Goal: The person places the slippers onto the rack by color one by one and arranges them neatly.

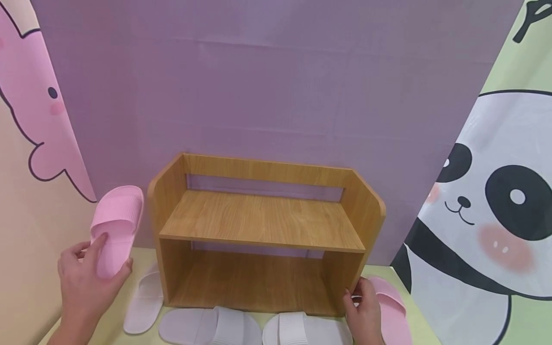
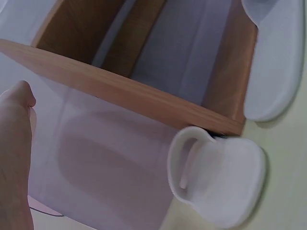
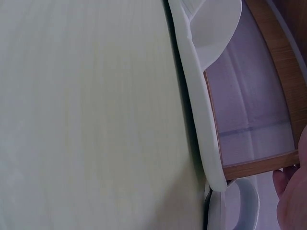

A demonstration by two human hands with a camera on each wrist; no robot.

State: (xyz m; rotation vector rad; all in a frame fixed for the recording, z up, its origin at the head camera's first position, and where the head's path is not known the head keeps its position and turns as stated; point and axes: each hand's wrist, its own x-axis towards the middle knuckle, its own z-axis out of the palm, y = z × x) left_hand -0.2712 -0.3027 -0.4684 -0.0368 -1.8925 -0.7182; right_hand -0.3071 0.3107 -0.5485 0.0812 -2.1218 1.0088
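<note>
I'm pinching the pink ribbed slipper (image 1: pixel 117 223) in left hand (image 1: pixel 88 278) fingers above the yellow surface's (image 1: pixel 109 328) back-left corner, right hand (image 1: pixel 365 311) fingers clamping the brown wooden two-tier rack (image 1: pixel 263 220), ideally steadying it.

**Left hand (image 2: pixel 14 153) at the frame's edge, wooden shelf (image 2: pixel 124 93) slanting across**

The hand enters at the left of the frame, partly cut off, a fingertip pointing up. The shelf runs aslant from the upper left to right of centre, its long front edge sloping down to a corner. Just below that corner, at the lower right, lies a white slipper (image 2: pixel 230 179), its looped strap towards the middle of the frame. A second white slipper (image 2: pixel 278 67) fills the upper right, beside the shelf, on the pale tabletop (image 2: pixel 285 167). Purplish cloth (image 2: pixel 115 191) at lower centre carries a soft shadow.
</note>
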